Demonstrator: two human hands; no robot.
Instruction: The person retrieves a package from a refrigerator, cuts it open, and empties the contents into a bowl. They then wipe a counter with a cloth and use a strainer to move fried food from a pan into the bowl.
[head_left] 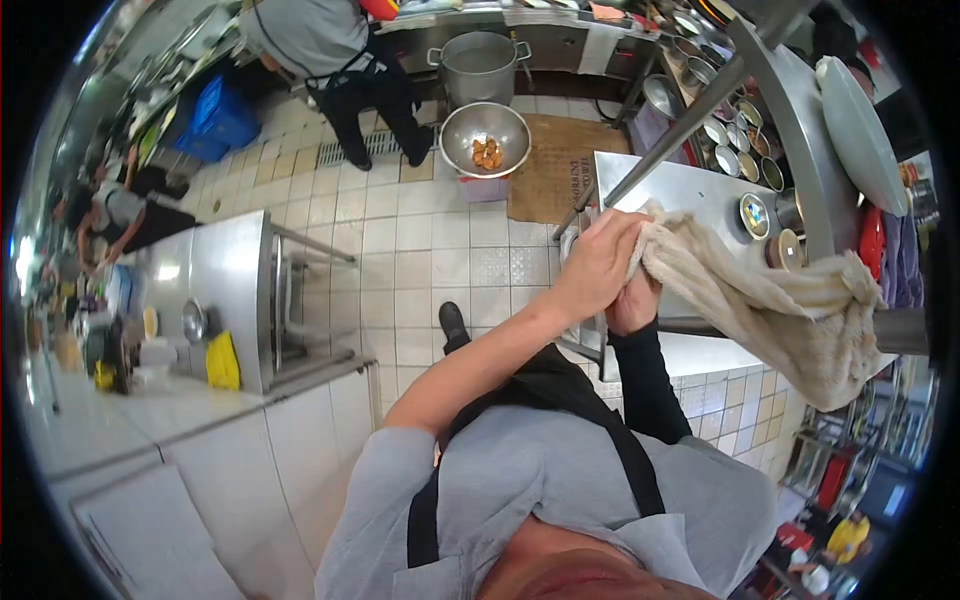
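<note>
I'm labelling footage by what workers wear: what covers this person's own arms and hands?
No glove shows on either the left hand or the right hand. The left arm has a short grey sleeve ending near the elbow, its forearm uncovered. On the right forearm, a plain black sleeve runs down to the wrist.

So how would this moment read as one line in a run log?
left hand: gripping beige cloth | right hand: at the cloth's bunched end, grip partly hidden | cloth: extending rightward | nearby: metal table
</note>
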